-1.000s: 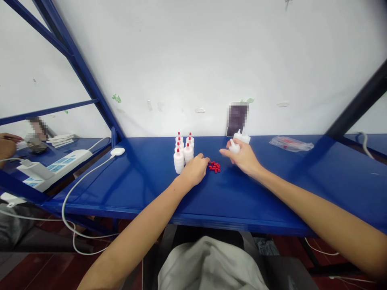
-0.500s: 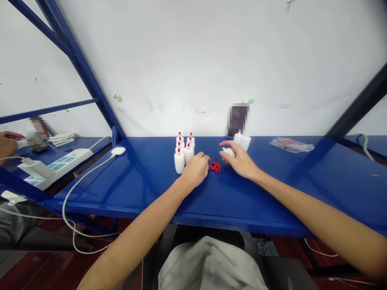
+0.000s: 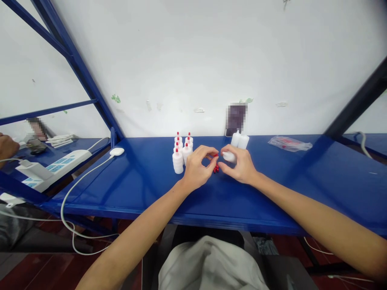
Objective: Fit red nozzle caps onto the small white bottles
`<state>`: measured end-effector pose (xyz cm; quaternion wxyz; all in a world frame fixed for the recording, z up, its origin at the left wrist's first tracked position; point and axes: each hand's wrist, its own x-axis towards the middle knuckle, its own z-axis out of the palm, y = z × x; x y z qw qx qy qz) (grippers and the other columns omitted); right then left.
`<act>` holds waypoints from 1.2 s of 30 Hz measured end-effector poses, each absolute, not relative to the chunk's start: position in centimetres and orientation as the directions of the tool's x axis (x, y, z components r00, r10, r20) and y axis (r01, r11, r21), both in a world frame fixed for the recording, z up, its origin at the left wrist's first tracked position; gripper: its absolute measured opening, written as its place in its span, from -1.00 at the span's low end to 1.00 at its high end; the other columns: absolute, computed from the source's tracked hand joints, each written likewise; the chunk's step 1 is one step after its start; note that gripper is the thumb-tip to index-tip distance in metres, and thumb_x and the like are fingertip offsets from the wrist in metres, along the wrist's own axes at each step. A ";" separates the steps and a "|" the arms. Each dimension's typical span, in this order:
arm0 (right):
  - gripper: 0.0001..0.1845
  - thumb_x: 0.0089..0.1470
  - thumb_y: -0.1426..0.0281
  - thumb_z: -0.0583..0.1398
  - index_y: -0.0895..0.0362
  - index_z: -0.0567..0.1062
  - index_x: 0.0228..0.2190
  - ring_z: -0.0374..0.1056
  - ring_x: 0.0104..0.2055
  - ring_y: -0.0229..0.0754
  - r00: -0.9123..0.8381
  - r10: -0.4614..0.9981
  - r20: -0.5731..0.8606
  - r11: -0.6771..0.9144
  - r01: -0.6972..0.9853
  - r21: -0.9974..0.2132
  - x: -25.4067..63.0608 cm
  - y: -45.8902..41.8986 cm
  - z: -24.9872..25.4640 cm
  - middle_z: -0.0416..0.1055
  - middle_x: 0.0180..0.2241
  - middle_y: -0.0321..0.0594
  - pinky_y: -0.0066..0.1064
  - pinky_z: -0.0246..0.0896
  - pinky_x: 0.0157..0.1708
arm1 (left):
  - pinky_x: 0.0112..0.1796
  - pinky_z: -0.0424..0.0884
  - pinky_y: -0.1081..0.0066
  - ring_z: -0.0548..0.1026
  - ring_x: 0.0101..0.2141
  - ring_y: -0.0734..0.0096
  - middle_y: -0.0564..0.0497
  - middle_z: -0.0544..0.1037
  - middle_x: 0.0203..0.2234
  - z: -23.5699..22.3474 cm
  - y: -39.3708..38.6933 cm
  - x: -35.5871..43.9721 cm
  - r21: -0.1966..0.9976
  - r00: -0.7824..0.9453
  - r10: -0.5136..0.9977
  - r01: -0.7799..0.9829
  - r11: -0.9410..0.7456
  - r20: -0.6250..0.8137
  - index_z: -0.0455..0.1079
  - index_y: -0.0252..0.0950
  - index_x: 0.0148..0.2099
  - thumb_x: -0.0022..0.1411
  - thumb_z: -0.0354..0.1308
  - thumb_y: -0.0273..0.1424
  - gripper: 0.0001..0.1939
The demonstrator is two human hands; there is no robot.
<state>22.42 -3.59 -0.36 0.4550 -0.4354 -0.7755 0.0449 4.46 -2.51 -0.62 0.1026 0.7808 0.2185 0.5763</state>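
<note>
My left hand has thumb and fingertips pinched around a small red cap, only partly visible. Facing it, my right hand is curled around a white dropper bottle, which tilts with its nozzle toward my left hand. Below my fingertips lie loose red caps, partly hidden by the left hand. Left of my left hand stand several white bottles with red caps, upright in two rows. Behind my right hand are white bottles without red caps.
The blue table meets a white wall. A phone-like dark object leans there. To the right is a clear plastic bag with red contents. At left are a white puck on a cable, a power strip and another person's hand.
My left hand has risen from the pile of red caps with one in its pinch. My right hand has brought the bottle slightly lower, and the hands are closer together.
</note>
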 end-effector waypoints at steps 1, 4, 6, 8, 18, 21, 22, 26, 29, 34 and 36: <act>-0.66 0.04 0.10 0.17 0.12 0.43 -0.29 0.33 -0.40 -0.13 -0.248 0.708 0.661 0.635 0.633 -0.443 22.5 -3.6 -0.3 0.45 -0.40 -0.21 -0.35 0.12 -0.36 | -0.27 0.52 0.46 0.51 -0.35 0.51 0.00 0.52 -0.29 -0.6 -2.5 4.4 0.404 0.240 0.453 0.226 -0.886 0.858 0.42 -0.29 -0.15 0.25 0.17 -0.54 -0.87; -0.60 0.16 0.05 0.05 0.11 0.43 -0.28 0.33 -0.37 -0.11 -0.330 0.724 0.605 0.645 0.636 -0.424 22.6 -3.7 -0.2 0.46 -0.37 -0.20 -0.34 0.09 -0.35 | -0.26 0.51 0.44 0.51 -0.35 0.49 0.00 0.53 -0.31 -0.5 -2.7 4.4 0.374 0.263 0.427 0.230 -0.899 0.865 0.41 -0.29 -0.15 0.25 0.16 -0.54 -0.88; -0.59 0.19 0.03 0.02 0.10 0.44 -0.30 0.34 -0.36 -0.11 -0.343 0.749 0.567 0.627 0.644 -0.439 22.5 -3.6 -0.2 0.47 -0.37 -0.22 -0.35 0.07 -0.35 | -0.26 0.50 0.43 0.51 -0.34 0.48 0.00 0.54 -0.32 -0.4 -2.8 4.4 0.348 0.295 0.403 0.222 -0.911 0.866 0.41 -0.29 -0.17 0.25 0.14 -0.57 -0.87; -0.57 0.21 0.02 0.01 0.09 0.45 -0.31 0.34 -0.37 -0.12 -0.324 0.781 0.534 0.591 0.659 -0.465 22.4 -3.5 -0.2 0.48 -0.39 -0.24 -0.36 0.05 -0.36 | -0.26 0.49 0.43 0.50 -0.34 0.47 0.01 0.53 -0.33 -0.3 -2.8 4.4 0.329 0.309 0.385 0.220 -0.918 0.869 0.41 -0.29 -0.18 0.24 0.12 -0.60 -0.85; -0.52 0.17 -0.01 0.05 0.12 0.42 -0.50 0.28 -0.41 -0.17 -0.273 0.847 0.456 0.487 0.744 -0.458 22.2 -3.5 0.1 0.42 -0.44 -0.23 -0.37 0.00 -0.41 | -0.23 0.47 0.41 0.51 -0.30 0.45 0.00 0.55 -0.32 -0.6 -3.0 4.5 0.326 0.376 0.394 0.233 -0.916 0.839 0.40 -0.29 -0.17 0.20 0.09 -0.62 -0.80; -0.51 0.19 0.01 0.03 0.12 0.44 -0.51 0.26 -0.45 -0.17 -0.300 0.862 0.408 0.488 0.709 -0.509 22.3 -3.7 0.3 0.39 -0.53 -0.27 -0.37 -0.01 -0.43 | -0.24 0.46 0.41 0.51 -0.32 0.46 -0.01 0.55 -0.30 -0.8 -3.2 4.4 0.374 0.398 0.438 0.230 -0.898 0.806 0.41 -0.29 -0.13 0.23 0.08 -0.58 -0.81; -0.50 0.21 0.02 0.01 0.12 0.45 -0.50 0.27 -0.45 -0.17 -0.315 0.858 0.406 0.502 0.683 -0.531 22.3 -3.7 0.3 0.40 -0.53 -0.27 -0.37 0.00 -0.42 | -0.26 0.46 0.42 0.50 -0.34 0.47 -0.01 0.55 -0.29 -0.9 -3.2 4.4 0.398 0.404 0.460 0.233 -0.887 0.791 0.41 -0.29 -0.11 0.24 0.08 -0.56 -0.81; -0.44 0.22 -0.01 -0.04 0.12 0.43 -0.53 0.25 -0.46 -0.18 -0.347 0.822 0.451 0.565 0.590 -0.577 22.4 -4.0 0.5 0.36 -0.56 -0.26 -0.38 0.03 -0.42 | -0.41 0.39 0.50 0.43 -0.48 0.54 0.06 0.51 -0.43 -1.0 -3.4 4.6 0.530 0.462 0.569 0.225 -0.817 0.681 0.39 -0.29 -0.04 0.30 0.07 -0.45 -0.81; -0.45 0.23 -0.04 -0.04 0.11 0.39 -0.50 0.21 -0.49 -0.21 -0.359 0.815 0.455 0.578 0.555 -0.598 22.4 -4.2 0.6 0.33 -0.57 -0.30 -0.40 0.02 -0.44 | -0.47 0.33 0.53 0.39 -0.55 0.57 0.12 0.46 -0.54 -0.6 -3.8 4.7 0.628 0.491 0.637 0.213 -0.749 0.594 0.36 -0.29 -0.09 0.35 0.04 -0.38 -0.85; -0.58 0.25 0.01 0.00 0.07 0.40 -0.30 0.27 -0.45 -0.20 -0.338 0.867 0.368 0.498 0.627 -0.598 22.3 -4.1 0.8 0.42 -0.49 -0.33 -0.39 0.07 -0.36 | -0.55 0.18 0.53 0.32 -0.64 0.55 0.19 0.36 -0.63 0.2 -5.8 2.4 0.667 0.351 0.789 0.423 -0.614 0.504 0.28 -0.25 -0.14 0.38 0.00 -0.27 -0.84; -0.60 0.25 0.03 0.02 0.07 0.42 -0.33 0.28 -0.43 -0.20 -0.295 0.898 0.327 0.440 0.637 -0.632 22.2 -3.8 0.6 0.42 -0.48 -0.33 -0.38 0.09 -0.33 | -0.52 0.15 0.49 0.33 -0.63 0.51 0.19 0.36 -0.65 0.1 -6.7 0.7 0.534 0.336 0.823 0.636 -0.557 0.458 0.31 -0.23 -0.18 0.34 0.05 -0.29 -0.87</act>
